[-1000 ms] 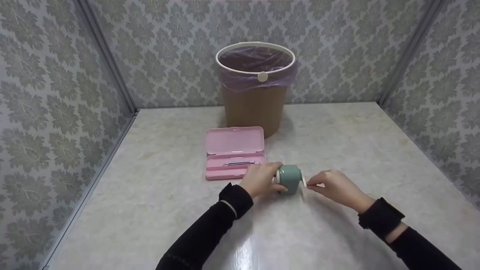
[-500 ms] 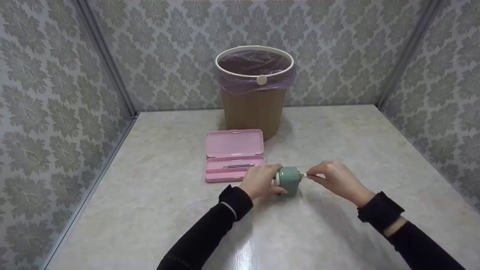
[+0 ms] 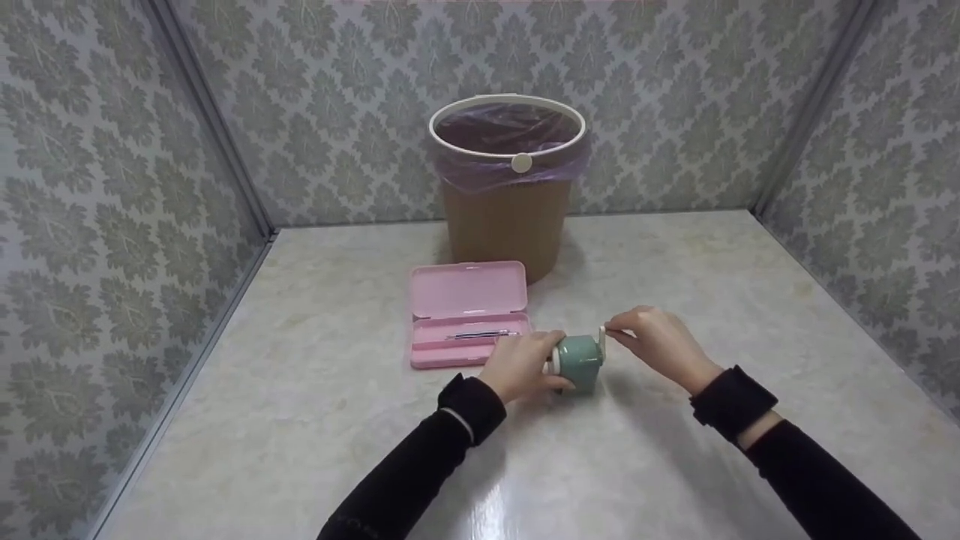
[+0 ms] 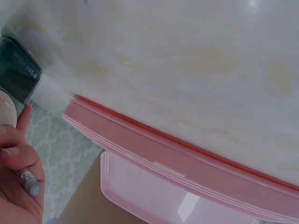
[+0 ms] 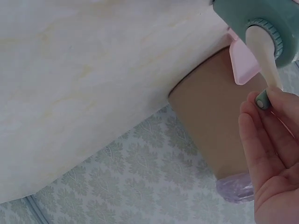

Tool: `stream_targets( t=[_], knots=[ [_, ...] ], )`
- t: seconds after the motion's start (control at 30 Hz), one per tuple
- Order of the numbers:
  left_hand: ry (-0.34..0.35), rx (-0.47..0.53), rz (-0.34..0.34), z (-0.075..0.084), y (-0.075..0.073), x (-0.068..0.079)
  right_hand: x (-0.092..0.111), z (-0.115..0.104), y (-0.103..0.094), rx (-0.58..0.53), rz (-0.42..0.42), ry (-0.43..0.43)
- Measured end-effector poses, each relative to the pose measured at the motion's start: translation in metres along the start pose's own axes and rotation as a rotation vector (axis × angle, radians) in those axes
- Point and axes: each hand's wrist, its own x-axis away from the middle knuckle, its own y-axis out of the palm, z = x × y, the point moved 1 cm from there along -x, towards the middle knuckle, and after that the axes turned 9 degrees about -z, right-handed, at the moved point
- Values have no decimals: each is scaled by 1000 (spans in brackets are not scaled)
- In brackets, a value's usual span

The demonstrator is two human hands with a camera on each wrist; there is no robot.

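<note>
A green hand-crank pencil sharpener (image 3: 580, 365) is at the front right of the pink pencil case. My left hand (image 3: 519, 366) grips its cream-coloured front end from the left. In the left wrist view, the grey end of a pencil (image 4: 32, 183) pokes out between the curled fingers of that hand; the rest of it is hidden. On the sharpener's other side, my right hand (image 3: 661, 346) pinches the small green knob (image 5: 262, 99) of the cream crank (image 5: 262, 49) between thumb and fingers. The crank points upward in the head view.
The pink pencil case (image 3: 450, 355) lies with its lid (image 3: 469, 291) raised, a few slim pens (image 3: 481, 334) inside. Behind it stands a brown bin (image 3: 506, 225) with a purple liner. Patterned walls (image 3: 360, 112) enclose the table (image 3: 322, 300).
My right hand has turned the crank from pointing down, through sideways, to pointing up. The left hand and sharpener have stayed in place.
</note>
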Motion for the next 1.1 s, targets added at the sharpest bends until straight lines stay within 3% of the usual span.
stream_targets(
  t=[0.53,0.9,1.1],
  knots=[
    [18,-23,28,0,0,1,-7,16,36,-79,-134,63],
    [-3,-5,16,-1,1,0,0,16,47,-183,-206,118],
    [-7,22,8,-3,0,0,7,16,47,-222,-226,104]
  ],
)
